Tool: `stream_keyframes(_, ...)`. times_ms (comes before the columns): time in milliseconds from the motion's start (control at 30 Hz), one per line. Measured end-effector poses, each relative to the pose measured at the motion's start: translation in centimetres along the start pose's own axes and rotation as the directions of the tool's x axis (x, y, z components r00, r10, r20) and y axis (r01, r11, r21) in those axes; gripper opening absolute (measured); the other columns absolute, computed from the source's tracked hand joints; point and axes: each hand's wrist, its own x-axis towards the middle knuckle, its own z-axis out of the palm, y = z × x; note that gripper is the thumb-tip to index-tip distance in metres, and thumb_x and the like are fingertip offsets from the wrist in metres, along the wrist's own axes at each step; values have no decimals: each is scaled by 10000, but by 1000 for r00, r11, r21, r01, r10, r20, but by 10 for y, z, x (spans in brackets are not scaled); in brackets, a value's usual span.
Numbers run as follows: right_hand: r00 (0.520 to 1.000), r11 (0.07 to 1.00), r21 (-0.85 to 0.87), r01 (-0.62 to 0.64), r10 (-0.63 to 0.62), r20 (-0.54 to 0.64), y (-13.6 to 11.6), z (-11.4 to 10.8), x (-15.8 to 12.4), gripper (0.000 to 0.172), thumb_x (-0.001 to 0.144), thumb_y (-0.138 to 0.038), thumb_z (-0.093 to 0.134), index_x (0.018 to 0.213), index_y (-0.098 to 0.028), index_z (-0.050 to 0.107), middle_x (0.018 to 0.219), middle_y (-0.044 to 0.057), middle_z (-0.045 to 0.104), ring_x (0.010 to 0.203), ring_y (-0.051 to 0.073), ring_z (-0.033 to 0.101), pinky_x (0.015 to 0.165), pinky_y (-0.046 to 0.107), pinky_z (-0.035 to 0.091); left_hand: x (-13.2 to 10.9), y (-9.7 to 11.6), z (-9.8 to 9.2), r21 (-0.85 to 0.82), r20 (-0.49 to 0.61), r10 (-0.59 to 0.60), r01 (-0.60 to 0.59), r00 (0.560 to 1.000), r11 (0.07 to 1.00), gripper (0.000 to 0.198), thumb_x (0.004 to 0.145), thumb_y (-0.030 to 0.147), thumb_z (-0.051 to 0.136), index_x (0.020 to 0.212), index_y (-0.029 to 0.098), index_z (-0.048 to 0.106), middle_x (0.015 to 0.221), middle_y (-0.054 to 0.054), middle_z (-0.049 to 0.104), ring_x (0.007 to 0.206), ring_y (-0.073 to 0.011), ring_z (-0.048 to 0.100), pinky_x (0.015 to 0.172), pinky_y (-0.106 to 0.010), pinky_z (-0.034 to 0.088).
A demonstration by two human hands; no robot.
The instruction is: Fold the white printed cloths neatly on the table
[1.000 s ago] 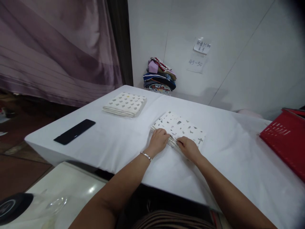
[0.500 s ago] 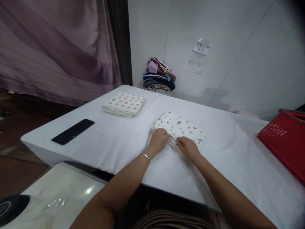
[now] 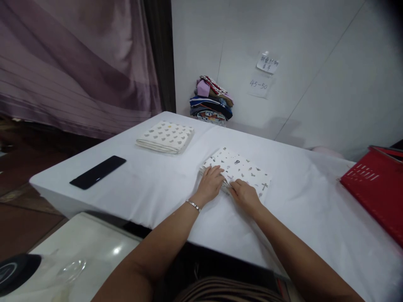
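A white folded cloth (image 3: 241, 165) printed with small grey and green motifs lies in the middle of the table, its layered edge facing me. My left hand (image 3: 211, 181) grips the left part of that near edge, fingers laid over the top and thumb out of sight. Just to its right, my right hand (image 3: 244, 193) is closed on the same edge, pinching the layers between thumb and fingers. Farther back on the left rests a second folded cloth (image 3: 166, 137), white with grey leaf-like prints, touched by neither hand.
A white-covered table (image 3: 151, 180) stands before me. On it are a flat black object (image 3: 98, 172) at left and a red basket (image 3: 374, 188) at right. Folded clothes (image 3: 210, 100) are piled by the wall below paper notes (image 3: 260, 84). A pale surface (image 3: 94, 243) is at lower left.
My right hand has shifted slightly left along the cloth's near edge, closer to my left hand. The left fingers have straightened a little over the top. The cloth lies where it was.
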Motion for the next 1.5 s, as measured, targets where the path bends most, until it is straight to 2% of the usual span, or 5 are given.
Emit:
stream_keyframes(200, 1000, 999, -29, -21, 21, 12, -4, 0, 5, 231, 941, -325, 363, 922, -204, 559, 919, 44, 584, 836, 157, 540, 607, 251, 306, 1, -1, 0, -13, 35, -8, 9, 999, 1000, 240, 867, 111, 382, 887, 217, 596, 878, -16, 614, 956, -160, 530, 1056, -432, 233)
stream_keyframes(1067, 994, 999, -8, 38, -39, -98, -12, 14, 0, 225, 945, -286, 338, 1054, -238, 529, 940, 41, 556, 875, 164, 518, 599, 247, 326, -8, -2, 0, 33, 56, -76, 74, 996, 997, 227, 847, 127, 449, 1033, 225, 533, 950, -25, 608, 1000, -171, 517, 1036, -425, 239)
stream_keyframes(1233, 993, 999, -3, 39, -39, -109, -13, 14, -2, 266, 954, -306, 310, 1012, -251, 564, 889, 33, 549, 840, 165, 513, 590, 242, 309, -10, -7, -4, 62, 59, -105, 101, 993, 993, 153, 858, 152, 462, 901, 222, 591, 927, -19, 615, 999, -174, 514, 1018, -438, 253)
stream_keyframes(1400, 993, 998, 42, 41, -36, -114, -12, 14, -4, 280, 952, -295, 308, 1031, -259, 574, 900, 32, 552, 840, 165, 505, 598, 240, 308, -15, -18, -12, 32, -53, -192, 194, 980, 980, 156, 870, 173, 465, 887, 229, 610, 953, -9, 628, 1021, -169, 510, 1004, -423, 279)
stream_keyframes(1500, 991, 995, 86, 41, -30, -130, -10, 15, -5, 289, 948, -295, 313, 1023, -252, 588, 901, 33, 551, 851, 164, 509, 605, 236, 311, -18, -31, -15, -31, -180, -352, 352, 919, 935, 164, 852, 156, 478, 919, 214, 616, 995, -24, 629, 1006, -180, 515, 937, -385, 359)
